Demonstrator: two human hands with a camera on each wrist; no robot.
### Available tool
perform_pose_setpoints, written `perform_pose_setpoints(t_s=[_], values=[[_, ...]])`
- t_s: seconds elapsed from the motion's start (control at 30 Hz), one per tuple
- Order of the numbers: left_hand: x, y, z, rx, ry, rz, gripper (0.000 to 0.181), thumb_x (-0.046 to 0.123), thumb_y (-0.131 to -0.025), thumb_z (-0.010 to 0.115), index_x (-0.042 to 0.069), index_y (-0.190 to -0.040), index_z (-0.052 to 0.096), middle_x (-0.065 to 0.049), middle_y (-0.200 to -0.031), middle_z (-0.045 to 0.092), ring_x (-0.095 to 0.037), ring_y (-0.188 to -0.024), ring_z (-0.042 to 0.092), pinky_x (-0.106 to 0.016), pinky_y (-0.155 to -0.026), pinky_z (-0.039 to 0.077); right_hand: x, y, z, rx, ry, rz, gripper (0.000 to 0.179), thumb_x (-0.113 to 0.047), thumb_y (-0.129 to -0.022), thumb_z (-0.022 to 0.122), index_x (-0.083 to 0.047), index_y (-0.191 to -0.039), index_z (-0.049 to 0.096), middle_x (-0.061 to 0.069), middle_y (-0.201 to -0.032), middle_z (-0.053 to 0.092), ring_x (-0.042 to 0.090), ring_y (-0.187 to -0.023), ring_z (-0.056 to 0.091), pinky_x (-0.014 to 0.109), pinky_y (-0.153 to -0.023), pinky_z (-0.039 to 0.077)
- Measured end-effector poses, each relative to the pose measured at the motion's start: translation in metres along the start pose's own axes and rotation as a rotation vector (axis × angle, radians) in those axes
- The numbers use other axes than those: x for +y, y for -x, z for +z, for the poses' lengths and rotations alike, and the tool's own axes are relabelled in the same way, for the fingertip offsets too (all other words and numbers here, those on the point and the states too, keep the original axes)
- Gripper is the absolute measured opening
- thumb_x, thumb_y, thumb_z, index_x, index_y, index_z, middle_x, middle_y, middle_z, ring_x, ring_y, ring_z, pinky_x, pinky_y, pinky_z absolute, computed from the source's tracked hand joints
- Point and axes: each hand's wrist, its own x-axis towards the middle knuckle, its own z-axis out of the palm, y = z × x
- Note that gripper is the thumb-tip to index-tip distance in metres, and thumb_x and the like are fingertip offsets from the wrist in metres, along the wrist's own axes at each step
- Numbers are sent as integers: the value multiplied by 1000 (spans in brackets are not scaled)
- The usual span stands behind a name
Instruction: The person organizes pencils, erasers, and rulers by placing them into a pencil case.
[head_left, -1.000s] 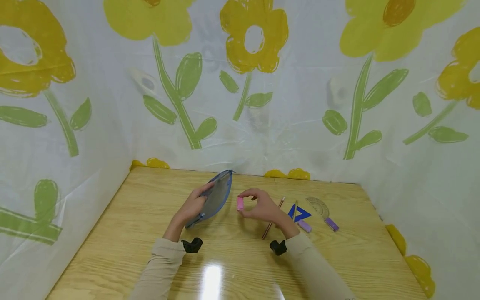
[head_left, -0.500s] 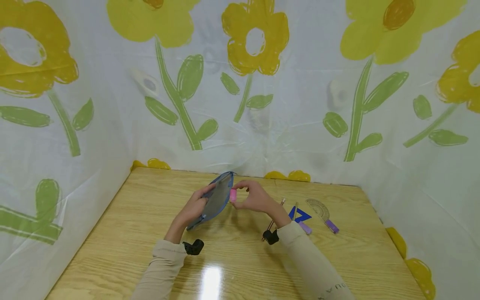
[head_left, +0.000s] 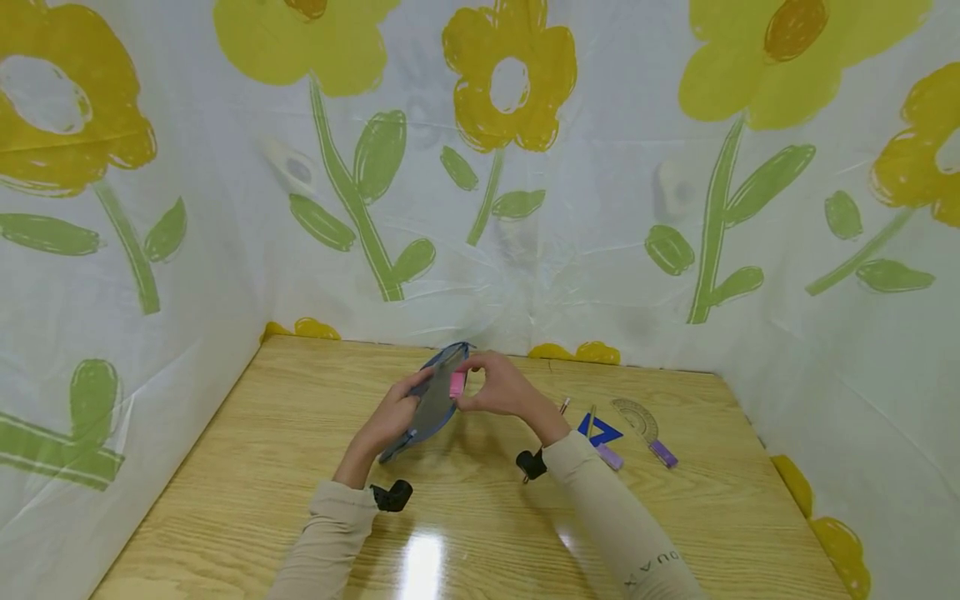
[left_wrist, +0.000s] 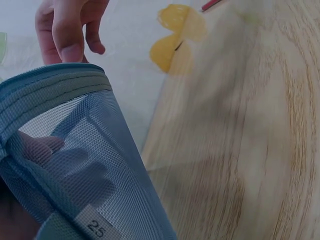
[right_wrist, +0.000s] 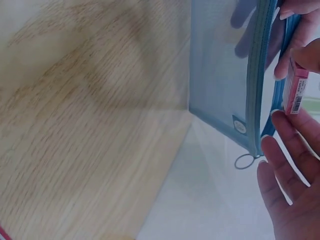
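Observation:
My left hand [head_left: 390, 417] grips a blue mesh zip pouch [head_left: 430, 411] by its mouth and holds it tilted, with the zip undone. Through the mesh [left_wrist: 120, 150] in the left wrist view, some left fingers show. Between thumb and fingertips, my right hand [head_left: 504, 390] pinches a small pink boxed eraser [head_left: 457, 385] at the pouch's mouth. A barcode is visible on the eraser [right_wrist: 297, 95] in the right wrist view, beside the zip edge. The other right fingers are spread along the pouch's opening. What lies inside the pouch is not clear.
Right of my right hand lie a blue set square [head_left: 611, 432], a yellowish stick [head_left: 591, 421], a clear protractor [head_left: 636, 417], a lilac eraser [head_left: 611, 456] and a purple one [head_left: 663, 452]. A pencil [head_left: 565, 406] is partly hidden by my wrist. Flowered cloth [head_left: 585, 292] encloses the table.
My right hand has carried the pink eraser leftward from the table's middle to the pouch's mouth. My left hand and the pouch have barely shifted.

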Motion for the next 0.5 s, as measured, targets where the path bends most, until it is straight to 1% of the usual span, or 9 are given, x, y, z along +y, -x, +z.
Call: perform_pose_setpoints(t_s=[0.1, 0.2, 0.33, 0.5], values=[[1, 1, 0, 8, -6, -8, 65, -4, -94, 27, -2, -159, 28, -27, -163, 26, -41, -149, 29, -53, -114, 34, -2, -1, -1, -14, 20, 11, 46, -24, -80, 80, -5, -121, 72, 10, -121, 71, 39, -115, 62, 47, -97, 53], [3, 2, 0, 16, -7, -10, 64, -4, -94, 28, -3, -158, 27, -28, -163, 26, -42, -150, 27, -52, -114, 33, -4, -3, -1, -18, 35, 10, 45, -23, -80, 80, -5, -120, 72, 10, -119, 71, 39, -113, 63, 46, -95, 54], [3, 3, -1, 18, 0, -10, 64, -4, -94, 28, -5, -158, 26, -28, -164, 24, -42, -152, 22, -53, -118, 29, -5, -5, -1, -33, 67, 13, 43, -24, -80, 80, -6, -119, 73, 8, -116, 72, 37, -110, 64, 44, -93, 54], [4, 3, -1, 12, 20, -9, 64, -4, -95, 29, -5, -159, 25, -29, -164, 22, -42, -151, 24, -50, -112, 33, -5, -8, -2, -56, 110, 32, 42, -25, -80, 80, -7, -118, 74, 8, -116, 72, 36, -110, 64, 43, -92, 55]])
